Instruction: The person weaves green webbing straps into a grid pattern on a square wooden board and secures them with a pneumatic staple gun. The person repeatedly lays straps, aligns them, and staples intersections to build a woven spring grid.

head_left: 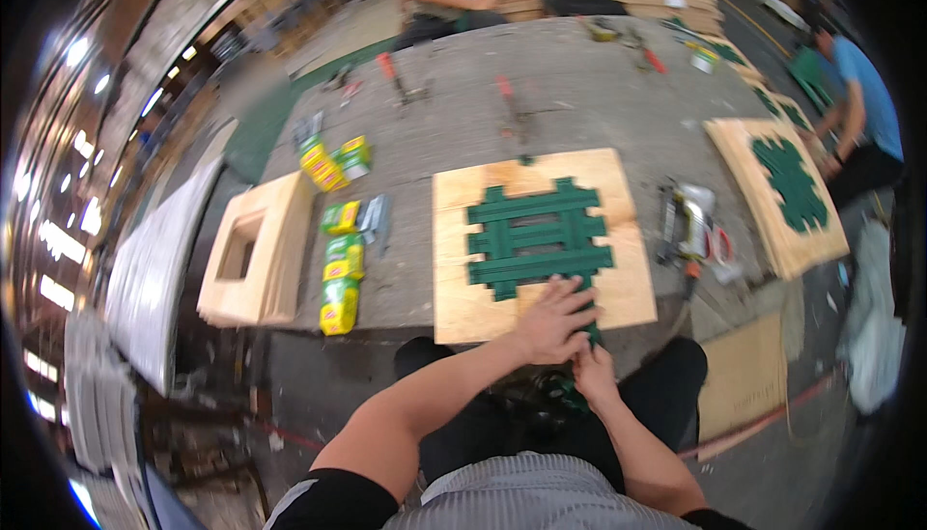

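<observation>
"One wooden panel [462,310] sits at the near edge of the worktable [425,134] on my feed. What do you make of the left hand [555,325]?"

"Palm down, fingers spread, pressing over the panel's near edge. I see it gripping nothing."

"And the right hand [593,372]?"

"Fingers closed on a green strap [593,335], just below that edge. The green webbing [541,267] lies crisscrossed over the middle of the panel."

"There's a green bundle [565,390] in the lap; is it the same strap?"

"Too murky from where I sit; I can't tell if they're joined."

"So which step is this?"

"I'd judge it's lining up and tensioning one strap at the near edge."

"Then what would you ask for next?"

"A steady, straight pull from the right, with the left holding the weave flat. Pulled askew, I suspect the lattice could shift."
</observation>
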The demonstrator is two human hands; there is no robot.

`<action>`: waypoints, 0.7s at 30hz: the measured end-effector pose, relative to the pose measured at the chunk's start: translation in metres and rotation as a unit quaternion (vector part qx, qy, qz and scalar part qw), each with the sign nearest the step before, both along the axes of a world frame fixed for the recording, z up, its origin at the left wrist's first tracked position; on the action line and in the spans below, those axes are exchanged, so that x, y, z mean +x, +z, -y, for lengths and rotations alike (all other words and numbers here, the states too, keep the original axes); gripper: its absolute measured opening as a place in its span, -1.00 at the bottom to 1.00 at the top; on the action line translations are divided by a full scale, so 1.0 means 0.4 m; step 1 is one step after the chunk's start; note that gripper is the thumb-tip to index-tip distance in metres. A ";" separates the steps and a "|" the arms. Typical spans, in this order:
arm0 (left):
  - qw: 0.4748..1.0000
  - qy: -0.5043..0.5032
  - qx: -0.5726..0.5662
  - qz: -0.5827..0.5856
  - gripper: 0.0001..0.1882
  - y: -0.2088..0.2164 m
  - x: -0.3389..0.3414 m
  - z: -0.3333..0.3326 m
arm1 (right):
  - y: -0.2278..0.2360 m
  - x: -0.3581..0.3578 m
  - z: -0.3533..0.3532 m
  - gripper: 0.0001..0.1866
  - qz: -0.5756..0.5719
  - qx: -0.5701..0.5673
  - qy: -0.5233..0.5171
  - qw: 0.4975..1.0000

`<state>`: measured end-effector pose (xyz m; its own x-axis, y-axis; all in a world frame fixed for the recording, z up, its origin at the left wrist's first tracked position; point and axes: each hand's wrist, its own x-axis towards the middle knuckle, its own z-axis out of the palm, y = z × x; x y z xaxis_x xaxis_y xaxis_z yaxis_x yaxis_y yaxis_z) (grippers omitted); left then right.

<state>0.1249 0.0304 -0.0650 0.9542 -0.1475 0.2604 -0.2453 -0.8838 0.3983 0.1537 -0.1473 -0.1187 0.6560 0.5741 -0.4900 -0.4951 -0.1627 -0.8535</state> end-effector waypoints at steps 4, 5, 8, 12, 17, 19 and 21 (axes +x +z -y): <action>0.990 -0.074 0.095 -0.075 -0.21 0.075 -0.004 0.025 | -0.033 -0.014 0.018 -0.61 0.065 -0.008 -0.040 0.997; 0.988 -0.059 0.119 -0.072 -0.19 0.066 -0.018 0.027 | -0.006 -0.016 0.014 -0.61 0.064 -0.021 -0.029 0.997; 0.990 -0.021 0.131 -0.048 -0.16 0.042 -0.033 0.054 | 0.031 -0.023 0.014 -0.61 0.068 -0.045 -0.013 0.997; 0.989 0.003 0.147 -0.026 -0.17 0.032 -0.034 0.058 | 0.076 -0.033 0.033 -0.60 0.010 -0.064 -0.003 0.998; 0.987 0.020 0.157 -0.005 -0.16 0.030 -0.033 0.050 | 0.099 -0.069 0.052 -0.61 -0.015 -0.058 -0.024 0.998; 0.988 0.017 0.151 -0.001 -0.17 0.032 -0.033 0.053 | 0.105 -0.076 0.061 -0.61 -0.025 -0.048 -0.027 0.998; 0.988 0.013 0.150 0.011 -0.20 0.034 -0.035 0.053 | 0.108 -0.084 0.069 -0.61 -0.027 -0.036 -0.031 0.999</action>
